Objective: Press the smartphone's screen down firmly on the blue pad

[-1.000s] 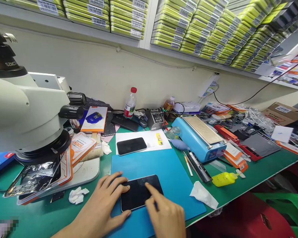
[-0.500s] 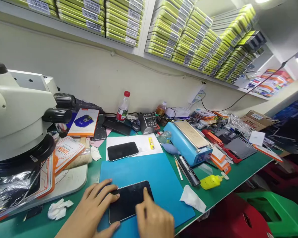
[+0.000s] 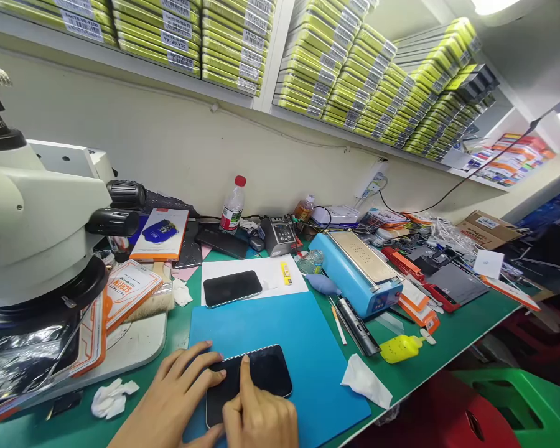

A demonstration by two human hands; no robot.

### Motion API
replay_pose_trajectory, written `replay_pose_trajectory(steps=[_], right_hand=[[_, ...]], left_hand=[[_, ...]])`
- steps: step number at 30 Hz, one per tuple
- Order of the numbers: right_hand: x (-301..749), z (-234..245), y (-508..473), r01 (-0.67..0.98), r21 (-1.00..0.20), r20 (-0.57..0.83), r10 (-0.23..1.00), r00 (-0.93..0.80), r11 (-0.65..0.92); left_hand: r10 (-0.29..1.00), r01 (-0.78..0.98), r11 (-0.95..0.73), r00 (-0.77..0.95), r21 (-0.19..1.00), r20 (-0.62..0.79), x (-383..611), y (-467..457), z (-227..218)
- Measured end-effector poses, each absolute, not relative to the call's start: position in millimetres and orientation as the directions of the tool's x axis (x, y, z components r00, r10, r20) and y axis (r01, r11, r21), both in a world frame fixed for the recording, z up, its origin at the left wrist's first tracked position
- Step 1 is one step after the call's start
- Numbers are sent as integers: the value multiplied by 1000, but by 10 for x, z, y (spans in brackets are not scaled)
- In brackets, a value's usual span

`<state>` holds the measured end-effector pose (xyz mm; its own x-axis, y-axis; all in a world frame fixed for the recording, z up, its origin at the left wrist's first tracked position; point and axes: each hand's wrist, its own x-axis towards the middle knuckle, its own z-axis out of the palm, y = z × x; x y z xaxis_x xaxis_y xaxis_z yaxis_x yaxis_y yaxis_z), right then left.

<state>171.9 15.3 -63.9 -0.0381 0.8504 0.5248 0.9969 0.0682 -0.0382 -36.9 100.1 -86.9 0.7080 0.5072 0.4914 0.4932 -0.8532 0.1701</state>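
Note:
A black phone (image 3: pixel 264 375) lies screen-up on a blue mat (image 3: pixel 280 330) at the bench's front edge. My left hand (image 3: pixel 177 398) rests on the phone's left end with fingers spread over it and the thumb under its near edge, holding it steady. My right hand (image 3: pixel 256 417) is closed with the index finger stretched out, its tip pressing on the screen near the middle. A second black phone (image 3: pixel 232 287) lies on white paper (image 3: pixel 270 274) behind the mat, untouched.
A white microscope (image 3: pixel 37 218) stands at left over its base plate. A blue heating machine (image 3: pixel 359 269), yellow bottle (image 3: pixel 401 348), tools (image 3: pixel 354 317) and crumpled tissues (image 3: pixel 366 381) lie to the right. Water bottle (image 3: pixel 232 205) and boxes line the wall; shelves of green boxes (image 3: pixel 345 62) hang above.
My right index finger has slid left across the screen from its right part to near the middle. The left hand stays on the phone. The view shifted slightly.

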Motion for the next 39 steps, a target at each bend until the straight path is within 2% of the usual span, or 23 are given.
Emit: replay_pose_trajectory(steps=[6,9,12,17,22,26,31,36,39], right_hand=[[1988,-588,85,998,-57,524,851,39,-11],[1814,-677,80,998,-33,506,862,-36,61],[1766,-693,84,991,-61,505,861,-69,115],[1939,-627,65,997,-76,525,851,13,32],[1848,-645,117,995,-52,518,855,-45,83],[1988,-586,113,996,-86,518,854,42,4],[1936,-596,96,999,-44,508,861,-1,27],[2024,-524,151,995,-82,494,865,85,-51],[2070,-522,156,997,-69,485,872,74,-46]], left_hand=[[494,496,-856,700,145,516,-341,991,-715],[490,496,-858,708,135,508,-334,990,-714],[484,490,-860,701,140,523,-337,998,-723],[479,482,-864,694,147,538,-340,995,-739],[548,529,-825,665,198,507,-339,967,-833],[535,512,-837,692,193,484,-340,956,-864],[594,547,-799,654,249,469,-318,924,-884],[595,545,-798,650,256,472,-306,913,-879],[602,546,-794,645,267,472,-301,908,-875]])
